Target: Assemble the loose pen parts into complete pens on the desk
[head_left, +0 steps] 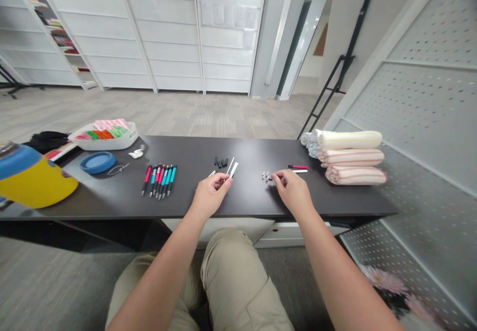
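Note:
My left hand is closed around a white pen barrel, which points up and away from me. A thin white refill rises beside the barrel from the same fingers. Just beyond this hand lie several short black grips. My right hand has thumb and forefinger pinched together low over the tabletop, at a group of small silver pen tips. Whatever sits between those fingertips is too small to make out. Behind the right hand lie a red pen barrel and a white barrel.
Several assembled pens lie in a row on the dark table. Further left are a blue lid, a white basket and a yellow-and-blue container. Rolled towels are stacked at the right, near a perforated panel.

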`<state>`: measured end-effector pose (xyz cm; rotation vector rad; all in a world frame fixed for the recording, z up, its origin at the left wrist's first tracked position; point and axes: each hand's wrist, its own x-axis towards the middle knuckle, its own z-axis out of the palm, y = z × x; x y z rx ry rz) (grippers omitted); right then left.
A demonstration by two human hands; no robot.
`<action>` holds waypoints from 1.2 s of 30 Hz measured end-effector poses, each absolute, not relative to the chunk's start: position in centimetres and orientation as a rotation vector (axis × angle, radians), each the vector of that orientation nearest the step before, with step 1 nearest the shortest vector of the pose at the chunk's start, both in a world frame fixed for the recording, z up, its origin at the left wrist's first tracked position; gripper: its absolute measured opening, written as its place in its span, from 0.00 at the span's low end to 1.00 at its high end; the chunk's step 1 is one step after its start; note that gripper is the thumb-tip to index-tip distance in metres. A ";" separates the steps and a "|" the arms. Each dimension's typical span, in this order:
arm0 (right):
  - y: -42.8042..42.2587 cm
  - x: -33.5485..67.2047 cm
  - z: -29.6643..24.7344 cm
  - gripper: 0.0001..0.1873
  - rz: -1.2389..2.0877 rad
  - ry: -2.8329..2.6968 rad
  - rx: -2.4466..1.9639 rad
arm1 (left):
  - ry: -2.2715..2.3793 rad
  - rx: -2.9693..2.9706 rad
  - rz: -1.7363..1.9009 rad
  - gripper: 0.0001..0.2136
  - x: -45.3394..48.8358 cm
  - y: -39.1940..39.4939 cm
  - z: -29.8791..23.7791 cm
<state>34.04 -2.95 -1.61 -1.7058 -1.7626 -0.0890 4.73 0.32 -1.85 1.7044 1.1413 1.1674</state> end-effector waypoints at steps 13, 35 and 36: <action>-4.4 33.7 -2.0 0.10 -0.144 -1.715 -1.924 | 1.137 1.699 1.161 0.14 4.6 0.3 -1.9; -3.3 34.2 -2.3 0.13 -0.119 -1.906 -1.629 | 1.126 1.676 1.164 0.14 4.8 0.1 -1.4; -3.2 34.3 -2.3 0.12 -0.098 -1.905 -1.624 | 1.125 1.677 1.164 0.14 4.8 0.1 -1.3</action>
